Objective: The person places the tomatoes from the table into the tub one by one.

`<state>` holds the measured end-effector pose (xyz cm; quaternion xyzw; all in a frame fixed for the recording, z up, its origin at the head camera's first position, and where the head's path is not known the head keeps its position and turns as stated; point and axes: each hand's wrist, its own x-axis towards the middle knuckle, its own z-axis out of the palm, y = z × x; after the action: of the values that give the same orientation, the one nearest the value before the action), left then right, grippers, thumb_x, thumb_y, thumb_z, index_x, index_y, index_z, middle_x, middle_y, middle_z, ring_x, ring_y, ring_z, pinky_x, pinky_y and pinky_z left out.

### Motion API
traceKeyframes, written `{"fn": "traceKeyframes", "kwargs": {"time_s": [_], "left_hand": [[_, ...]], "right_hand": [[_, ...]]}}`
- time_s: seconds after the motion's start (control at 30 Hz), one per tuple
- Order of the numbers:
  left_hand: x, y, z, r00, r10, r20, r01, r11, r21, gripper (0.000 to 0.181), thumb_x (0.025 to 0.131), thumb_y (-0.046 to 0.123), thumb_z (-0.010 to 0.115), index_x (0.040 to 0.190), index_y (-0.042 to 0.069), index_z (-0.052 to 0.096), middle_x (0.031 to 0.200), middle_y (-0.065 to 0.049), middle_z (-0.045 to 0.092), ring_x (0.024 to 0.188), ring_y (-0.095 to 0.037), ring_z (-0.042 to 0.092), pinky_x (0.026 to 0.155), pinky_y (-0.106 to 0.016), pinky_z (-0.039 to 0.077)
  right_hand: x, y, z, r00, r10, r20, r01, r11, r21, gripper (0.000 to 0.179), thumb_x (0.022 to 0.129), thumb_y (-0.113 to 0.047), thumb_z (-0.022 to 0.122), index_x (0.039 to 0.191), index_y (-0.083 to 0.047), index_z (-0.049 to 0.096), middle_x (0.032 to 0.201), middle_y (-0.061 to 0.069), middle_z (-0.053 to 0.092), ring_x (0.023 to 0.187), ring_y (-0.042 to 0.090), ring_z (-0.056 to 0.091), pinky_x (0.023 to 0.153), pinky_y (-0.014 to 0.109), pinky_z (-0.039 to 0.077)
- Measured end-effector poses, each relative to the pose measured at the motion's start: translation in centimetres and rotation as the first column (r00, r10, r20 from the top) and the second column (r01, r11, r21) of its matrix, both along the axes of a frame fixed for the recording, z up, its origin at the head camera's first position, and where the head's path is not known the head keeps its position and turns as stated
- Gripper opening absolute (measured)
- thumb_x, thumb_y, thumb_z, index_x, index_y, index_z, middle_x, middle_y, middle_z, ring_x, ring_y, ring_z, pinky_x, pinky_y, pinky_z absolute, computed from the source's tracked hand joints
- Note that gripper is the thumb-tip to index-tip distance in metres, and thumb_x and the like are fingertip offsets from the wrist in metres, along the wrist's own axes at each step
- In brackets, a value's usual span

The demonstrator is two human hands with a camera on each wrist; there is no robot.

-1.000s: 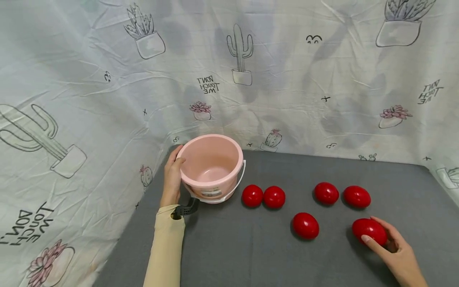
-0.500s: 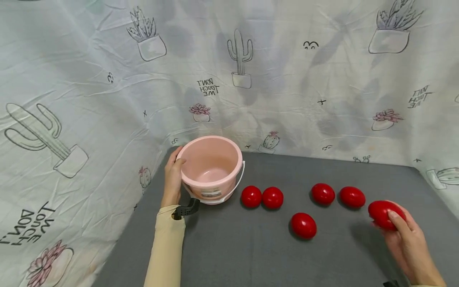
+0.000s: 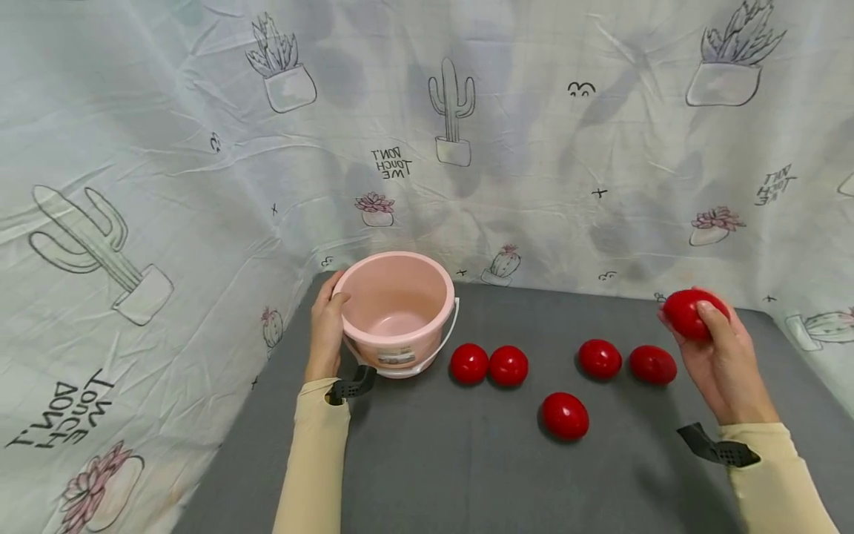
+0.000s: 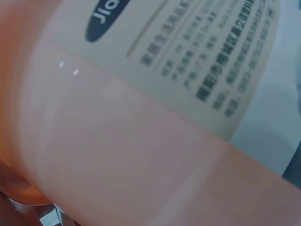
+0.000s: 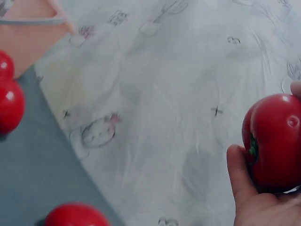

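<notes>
A pink bucket [image 3: 394, 341] with a white handle stands at the left rear of the grey table. My left hand [image 3: 325, 330] grips its rim, thumb over the edge and fingers outside. In the left wrist view, the bucket's wall and printed label [image 4: 197, 56] fill the picture. My right hand [image 3: 723, 363] holds a glossy red tomato [image 3: 694, 314] up above the table at the right. The right wrist view shows that tomato [image 5: 277, 141] with a green stem spot in its dimple, between thumb and fingers. Nothing but pink wall shows inside the bucket.
Two red tomatoes [image 3: 469, 364] lie side by side just right of the bucket. Another pair [image 3: 600, 360] lies farther right, and a single tomato [image 3: 565, 416] sits nearer the front. A cactus-print cloth [image 3: 534, 185] hangs behind and to the left of the table [image 3: 467, 475].
My right hand has lifted the tomato off the table and carried it up and toward the back. The left hand has kept its hold on the bucket's rim.
</notes>
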<state>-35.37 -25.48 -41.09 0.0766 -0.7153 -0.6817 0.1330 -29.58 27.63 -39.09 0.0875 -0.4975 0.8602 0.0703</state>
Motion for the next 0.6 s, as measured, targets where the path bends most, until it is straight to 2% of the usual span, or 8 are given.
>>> {"fn": "traceKeyframes", "kwargs": {"time_s": [0.17, 0.43, 0.6], "left_hand": [[0.0, 0.0, 0.0, 1.000, 0.008, -0.004, -0.008, 1.000, -0.011, 0.054, 0.100, 0.018, 0.045, 0.154, 0.025, 0.045, 0.162, 0.002, 0.039, 0.150, -0.018, 0.035, 0.124, -0.041, 0.027], [0.0, 0.1, 0.0, 1.000, 0.017, -0.004, -0.017, 1.000, -0.013, 0.053, 0.100, 0.018, 0.045, 0.153, 0.025, 0.046, 0.162, 0.001, 0.039, 0.150, -0.020, 0.035, 0.124, -0.043, 0.028], [0.0, 0.3, 0.0, 1.000, 0.024, -0.004, -0.024, 0.999, -0.024, 0.050, 0.103, 0.025, 0.046, 0.153, 0.025, 0.046, 0.161, 0.001, 0.040, 0.148, -0.020, 0.038, 0.123, -0.044, 0.030]], "right_hand": [[-2.5, -2.0, 2.5, 1.000, -0.004, -0.026, 0.005, 1.000, 0.018, 0.045, 0.105, -0.011, 0.048, 0.148, -0.015, 0.036, 0.145, 0.001, 0.039, 0.137, 0.020, 0.035, 0.095, 0.025, 0.056], [-6.2, -4.5, 5.7, 0.989, 0.085, -0.117, -0.084, 0.996, 0.011, 0.041, 0.105, -0.009, 0.049, 0.146, -0.012, 0.042, 0.147, 0.006, 0.036, 0.126, 0.025, 0.054, 0.095, 0.030, 0.058], [-8.0, -6.5, 7.7, 0.983, 0.122, -0.139, -0.123, 0.992, 0.000, 0.038, 0.104, -0.009, 0.051, 0.142, -0.009, 0.046, 0.145, 0.007, 0.039, 0.133, 0.027, 0.043, 0.096, 0.031, 0.058]]}}
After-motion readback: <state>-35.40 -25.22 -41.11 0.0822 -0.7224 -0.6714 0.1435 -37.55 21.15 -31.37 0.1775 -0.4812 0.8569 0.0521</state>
